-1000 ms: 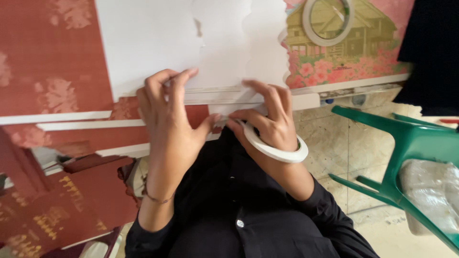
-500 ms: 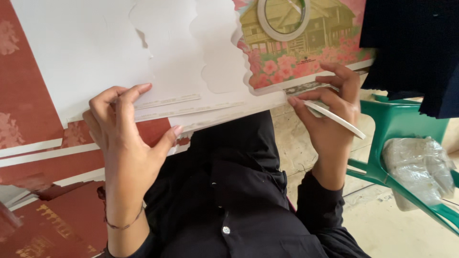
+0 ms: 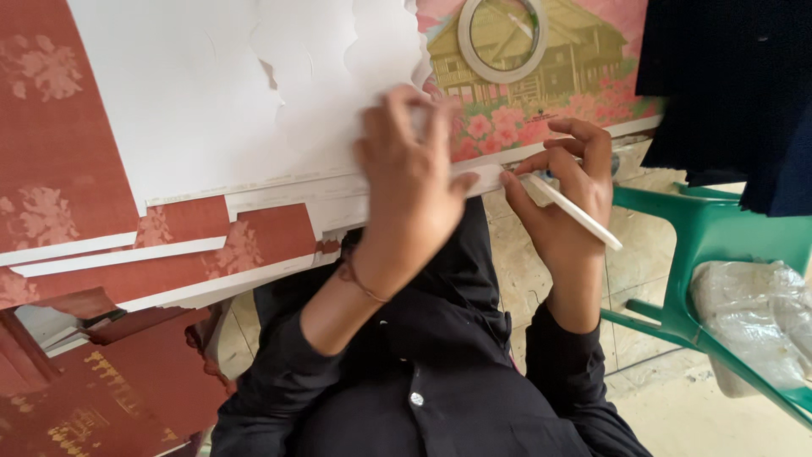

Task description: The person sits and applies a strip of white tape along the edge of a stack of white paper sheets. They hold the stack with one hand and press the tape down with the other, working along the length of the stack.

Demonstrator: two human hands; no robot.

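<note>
**Sheet pressed flat while a roll of tape is held at its edge**

A white sheet (image 3: 211,93) is held down on the work surface by the left hand (image 3: 410,182), which is laid palm-down with the fingers spread and slightly blurred, across the sheet's torn right border and the lower edge of a printed picture card (image 3: 575,76) showing a house and pink flowers. A flat white roll of tape (image 3: 575,211), seen almost edge-on, is pinched by the right hand (image 3: 567,199) between thumb and curled fingers, just beside the card's lower edge. The step in hand is judged to be the fixing of sheet to card along that lower edge; whether a strip has been drawn out cannot be told. For the next move, the layers would need to be kept aligned under the flat palm while the tape is brought squarely to the seam, since a slip could set the edges askew.

A second white tape ring (image 3: 502,38) is seen lying on the card, well apart from both hands. Red patterned boards (image 3: 59,161) are stacked beneath and to the left of the sheet, with more red printed covers (image 3: 93,406) lower down. A green plastic chair (image 3: 719,245) carrying a clear plastic bag (image 3: 761,313) is placed to the right on a pale tiled floor (image 3: 626,279), and dark cloth (image 3: 727,85) is hung above it
</note>
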